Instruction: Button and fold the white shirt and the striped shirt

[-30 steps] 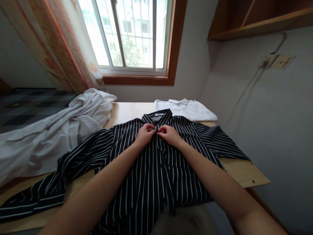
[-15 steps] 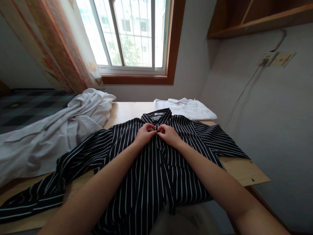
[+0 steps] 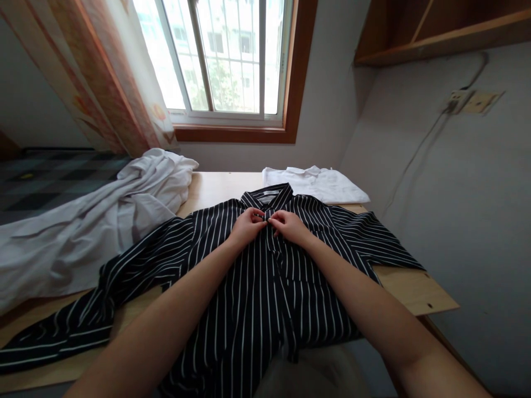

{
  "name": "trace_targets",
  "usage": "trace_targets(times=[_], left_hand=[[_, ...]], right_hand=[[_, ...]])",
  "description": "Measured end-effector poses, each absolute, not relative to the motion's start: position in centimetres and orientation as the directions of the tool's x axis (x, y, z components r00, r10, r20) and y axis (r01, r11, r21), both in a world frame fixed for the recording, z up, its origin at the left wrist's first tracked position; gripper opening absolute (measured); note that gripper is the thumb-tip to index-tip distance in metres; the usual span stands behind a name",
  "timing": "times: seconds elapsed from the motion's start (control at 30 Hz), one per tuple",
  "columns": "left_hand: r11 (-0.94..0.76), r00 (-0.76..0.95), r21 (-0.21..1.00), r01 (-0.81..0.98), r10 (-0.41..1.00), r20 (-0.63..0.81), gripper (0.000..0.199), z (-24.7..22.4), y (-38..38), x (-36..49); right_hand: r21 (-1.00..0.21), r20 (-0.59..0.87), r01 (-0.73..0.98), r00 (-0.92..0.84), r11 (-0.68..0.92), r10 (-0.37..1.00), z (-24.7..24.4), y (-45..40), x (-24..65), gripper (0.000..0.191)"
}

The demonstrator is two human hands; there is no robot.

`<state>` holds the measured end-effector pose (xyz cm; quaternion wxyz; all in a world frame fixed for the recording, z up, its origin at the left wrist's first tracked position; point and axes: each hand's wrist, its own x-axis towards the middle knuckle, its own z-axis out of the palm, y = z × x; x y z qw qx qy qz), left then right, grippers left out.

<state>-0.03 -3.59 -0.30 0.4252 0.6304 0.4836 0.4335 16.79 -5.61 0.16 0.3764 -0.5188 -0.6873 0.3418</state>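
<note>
Fingertips [image 3: 264, 220] of left hand [image 3: 246, 228]: pressed together, pinching the front band of striped shirt [image 3: 249, 287], just below collar [image 3: 286, 193]. Fingertips of right hand [image 3: 290, 228]: closed on the same band, just beside those of left hand; any button between them too small to tell. Forearms: angled in from lower left and lower right of frame, above the cloth.

Striped shirt: laid front up across center of frame on wooden table [image 3: 415, 287]. Collar: toward window [image 3: 232, 61], at top center. One sleeve: extended to lower left; other sleeve: near table edge at right. Front band: partly parted toward lower center.

White cloth [image 3: 87, 237]: heaped at left, overlapping table. Folded white shirt [image 3: 317, 185]: flat on table, behind striped shirt, right of center. Curtain [image 3: 95, 72]: upper left. Shelf [image 3: 448, 41]: upper right, above wall socket [image 3: 479, 102] with plugged-in cord [image 3: 417, 152].
</note>
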Motion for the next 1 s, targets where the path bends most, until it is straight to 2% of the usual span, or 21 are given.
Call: trace_targets(times=[0.13,0.27,0.37,0.77,1.0], left_hand=[[-0.190,0.167,0.943,0.272,0.975,0.148,0.026,-0.3,-3.6,0.0],[-0.217,0.168,0.928,0.303,0.971,0.172,0.023,-0.2,-3.7,0.0],[-0.224,0.172,0.921,0.319,0.969,0.176,0.022,-0.1,-3.8,0.0],[-0.246,0.195,0.897,0.367,0.963,0.184,0.021,0.0,-3.7,0.0],[-0.357,0.230,0.769,0.531,0.934,0.275,0.015,0.6,-4.7,0.0]], right_hand=[[-0.807,0.169,0.542,-0.169,0.234,0.971,0.3,-5.5,16.6,0.019],[-0.621,0.234,0.736,-0.153,0.269,0.960,0.7,-5.7,16.0,0.019],[-0.521,0.235,0.815,-0.147,0.253,0.961,0.9,-5.7,15.6,0.018],[-0.499,0.191,0.841,-0.131,0.211,0.973,0.8,-5.5,15.5,0.021],[-0.448,0.194,0.870,-0.130,0.206,0.972,0.7,-5.6,15.3,0.020]])
